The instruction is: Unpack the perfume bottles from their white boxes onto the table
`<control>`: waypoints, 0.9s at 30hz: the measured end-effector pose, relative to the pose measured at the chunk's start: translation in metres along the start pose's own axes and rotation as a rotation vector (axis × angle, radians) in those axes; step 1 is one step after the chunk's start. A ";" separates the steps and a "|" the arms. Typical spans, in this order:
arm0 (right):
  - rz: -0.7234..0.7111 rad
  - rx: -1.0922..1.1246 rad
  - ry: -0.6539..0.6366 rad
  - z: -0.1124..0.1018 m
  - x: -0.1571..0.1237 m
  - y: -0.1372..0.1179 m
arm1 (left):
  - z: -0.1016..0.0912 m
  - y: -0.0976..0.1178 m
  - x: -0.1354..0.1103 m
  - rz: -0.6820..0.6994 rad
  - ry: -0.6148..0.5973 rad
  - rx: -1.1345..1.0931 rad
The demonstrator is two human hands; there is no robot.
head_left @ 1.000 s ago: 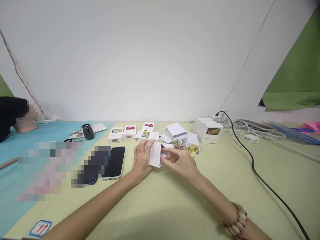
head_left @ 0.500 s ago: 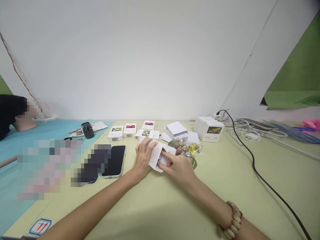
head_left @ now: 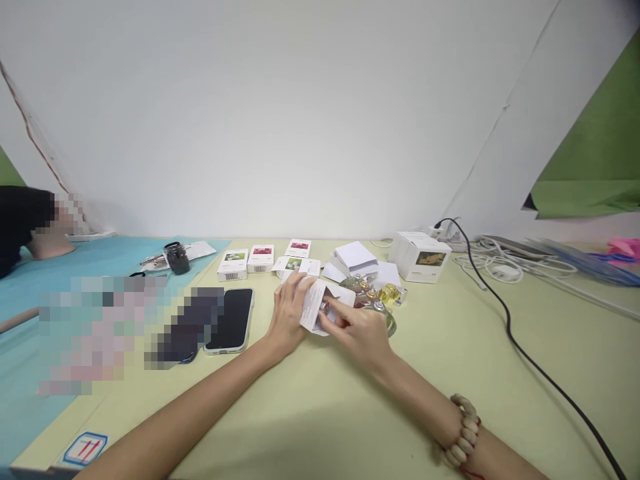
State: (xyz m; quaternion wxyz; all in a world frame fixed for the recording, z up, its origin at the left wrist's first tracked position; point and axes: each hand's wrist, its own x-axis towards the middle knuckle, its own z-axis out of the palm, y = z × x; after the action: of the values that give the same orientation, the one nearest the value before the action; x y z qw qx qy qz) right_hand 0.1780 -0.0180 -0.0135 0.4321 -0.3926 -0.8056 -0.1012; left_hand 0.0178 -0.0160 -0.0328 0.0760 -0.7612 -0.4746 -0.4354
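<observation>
Fingers (head_left: 299,285) of left hand (head_left: 286,315) wrapped round white carton (head_left: 313,305), just left of frame centre, tilted, low near yellow-green table (head_left: 310,413). Right hand (head_left: 357,330) fingertips pinched narrow on carton's open end, against something small and pinkish; cannot tell what. Around them: blue cloth (head_left: 110,257) along left side, black cable (head_left: 507,327) snaking from upper right to lower right corner, white box (head_left: 419,257) right of centre, phone (head_left: 230,320) face up beside left wrist, flower-printed cartons (head_left: 260,259) in a row behind, glass bottles (head_left: 380,297) just behind right hand, black jar (head_left: 177,259) on cloth, beaded bracelet (head_left: 463,437) on right wrist.
</observation>
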 end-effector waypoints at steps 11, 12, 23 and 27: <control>0.165 0.121 0.078 -0.015 0.012 0.006 | 0.003 -0.009 0.005 -0.179 0.128 -0.045; 0.165 0.134 0.069 -0.016 0.012 0.005 | 0.003 -0.008 0.005 -0.177 0.129 -0.046; 0.439 0.160 0.205 -0.035 0.023 0.035 | 0.002 -0.012 0.007 -0.264 0.191 -0.059; 0.546 -0.025 0.293 -0.044 0.030 0.068 | 0.002 -0.013 0.006 -0.269 0.187 -0.063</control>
State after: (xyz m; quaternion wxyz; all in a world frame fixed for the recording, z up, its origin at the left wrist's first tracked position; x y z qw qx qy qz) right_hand 0.2449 0.0218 0.0243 0.5499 -0.5809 -0.5982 -0.0470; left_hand 0.0097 -0.0044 -0.0331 0.0369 -0.6489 -0.5490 -0.5255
